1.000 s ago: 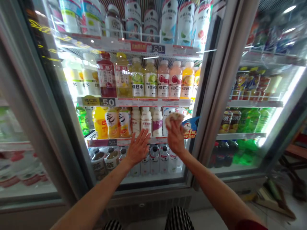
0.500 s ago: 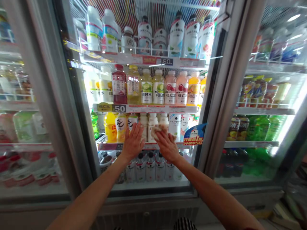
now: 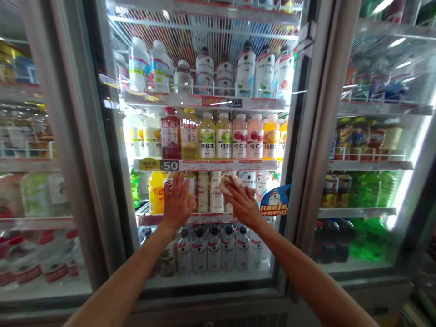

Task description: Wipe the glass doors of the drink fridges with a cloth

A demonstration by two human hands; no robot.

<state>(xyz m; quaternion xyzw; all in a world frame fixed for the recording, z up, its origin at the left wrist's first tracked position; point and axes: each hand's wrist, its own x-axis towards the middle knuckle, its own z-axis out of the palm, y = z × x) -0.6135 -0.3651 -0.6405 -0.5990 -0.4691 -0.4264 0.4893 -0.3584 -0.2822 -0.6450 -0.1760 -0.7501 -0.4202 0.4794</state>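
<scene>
Ahead is the glass door (image 3: 218, 284) of a drinks fridge. My left hand (image 3: 177, 202) is raised against the glass, fingers spread, with nothing in it. It covers part of the yellow-labelled bottles behind. A pale, crumpled cloth (image 3: 229, 184) is pressed to the glass under the fingers of my right hand (image 3: 243, 202). Part of the cloth is hidden by those fingers. Behind the glass, between my hands, stand cream-coloured bottles (image 3: 215, 193). Just right of my right hand, a blue and red sticker (image 3: 275, 200) is on the door.
Metal door frames run down the left (image 3: 85, 136) and right (image 3: 316, 136). Shelves of bottled drinks (image 3: 207, 136) fill the fridge behind the glass. Neighbouring fridge doors on both sides show more bottles, such as green ones (image 3: 371, 238) at the right.
My left hand has shifted slightly left, away from the right one. My right hand and the cloth have moved a little to the right. The view has tilted up somewhat.
</scene>
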